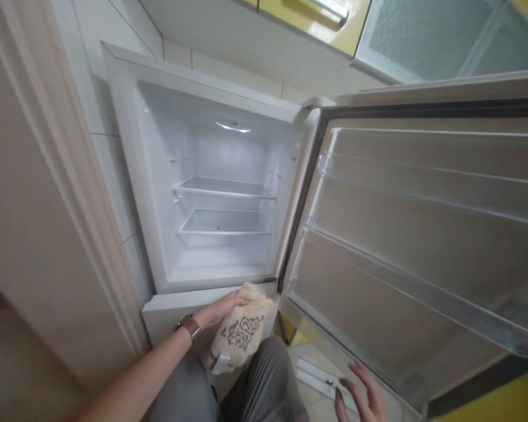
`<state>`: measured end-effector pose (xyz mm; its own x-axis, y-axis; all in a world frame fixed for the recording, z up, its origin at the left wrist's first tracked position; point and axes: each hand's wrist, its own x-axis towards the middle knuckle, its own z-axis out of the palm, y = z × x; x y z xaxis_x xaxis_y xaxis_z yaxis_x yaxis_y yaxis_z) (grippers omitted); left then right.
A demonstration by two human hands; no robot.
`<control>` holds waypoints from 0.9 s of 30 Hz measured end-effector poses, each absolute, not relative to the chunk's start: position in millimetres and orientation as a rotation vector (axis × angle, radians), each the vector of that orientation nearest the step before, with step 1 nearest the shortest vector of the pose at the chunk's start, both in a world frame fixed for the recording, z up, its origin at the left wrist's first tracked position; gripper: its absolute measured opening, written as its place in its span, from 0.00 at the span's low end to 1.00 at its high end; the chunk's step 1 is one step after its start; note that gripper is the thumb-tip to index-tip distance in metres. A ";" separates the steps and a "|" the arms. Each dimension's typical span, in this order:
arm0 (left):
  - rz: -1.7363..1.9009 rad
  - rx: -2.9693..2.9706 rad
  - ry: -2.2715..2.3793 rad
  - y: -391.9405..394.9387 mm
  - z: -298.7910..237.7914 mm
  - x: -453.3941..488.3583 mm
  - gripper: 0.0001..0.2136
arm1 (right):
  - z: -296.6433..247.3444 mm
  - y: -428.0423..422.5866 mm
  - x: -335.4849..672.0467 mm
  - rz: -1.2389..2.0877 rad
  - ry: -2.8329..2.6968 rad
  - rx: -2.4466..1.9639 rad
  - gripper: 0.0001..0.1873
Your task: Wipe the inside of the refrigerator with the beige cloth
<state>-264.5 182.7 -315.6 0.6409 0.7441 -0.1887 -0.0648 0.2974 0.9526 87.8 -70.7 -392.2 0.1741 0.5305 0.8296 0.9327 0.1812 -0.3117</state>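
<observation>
My left hand (227, 307), with a brown-strapped watch on the wrist, grips the top of a beige cloth (243, 334) with a dark printed pattern and a white label. The cloth hangs folded in front of the refrigerator's lower front, above my knees. Its folds hide some of my left fingertips. At the lower right, my right hand (364, 391) has its fingers spread and holds nothing. It is nearest to the bottom of the open refrigerator door (396, 246). Inside the lit refrigerator (220, 258) are two glass shelves (229, 186).
Clear plastic racks (405, 287) run across the door's inner side. A white strip-like piece (319, 378) lies on the floor by my right knee. Yellow cabinets (310, 17) hang overhead, and a pale door frame (70, 176) stands at left.
</observation>
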 end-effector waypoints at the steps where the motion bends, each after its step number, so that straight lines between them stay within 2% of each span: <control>1: 0.570 1.119 0.709 174.8 -308.9 -271.5 0.21 | -398.1 -62.1 71.0 -0.272 -1.501 -1.447 0.08; 4: 0.478 1.022 0.694 157.2 -289.7 -283.6 0.23 | -414.5 -27.0 11.1 0.568 -1.309 -1.369 0.30; 6: 0.445 0.970 0.672 150.1 -282.5 -287.6 0.23 | -420.2 -1.9 -28.7 1.010 -1.052 -1.195 0.42; 9: 0.493 0.921 0.688 145.9 -283.6 -293.2 0.24 | -414.2 26.5 -77.7 1.560 -0.738 -0.876 0.50; 12: 0.654 0.876 0.785 148.8 -295.5 -302.2 0.24 | -392.1 44.3 -112.9 1.798 -0.574 -0.720 0.52; 15: 0.798 0.824 0.884 158.7 -311.8 -315.7 0.24 | -364.6 65.8 -136.9 1.709 -0.559 -0.797 0.48; 18: 0.918 0.883 0.880 179.3 -330.0 -334.9 0.22 | -338.8 101.5 -146.7 1.467 -0.701 -0.986 0.41; 22: 1.186 1.147 1.149 223.6 -358.8 -371.9 0.17 | -300.8 164.5 -140.4 0.889 -1.283 -1.272 0.19; 24: 1.306 1.375 1.417 246.7 -372.3 -391.3 0.12 | -280.6 196.5 -138.6 0.492 -1.656 -1.433 0.13; 27: 1.294 1.799 1.666 274.6 -383.9 -411.9 0.09 | -258.3 242.6 -147.8 0.036 -2.234 -1.558 0.17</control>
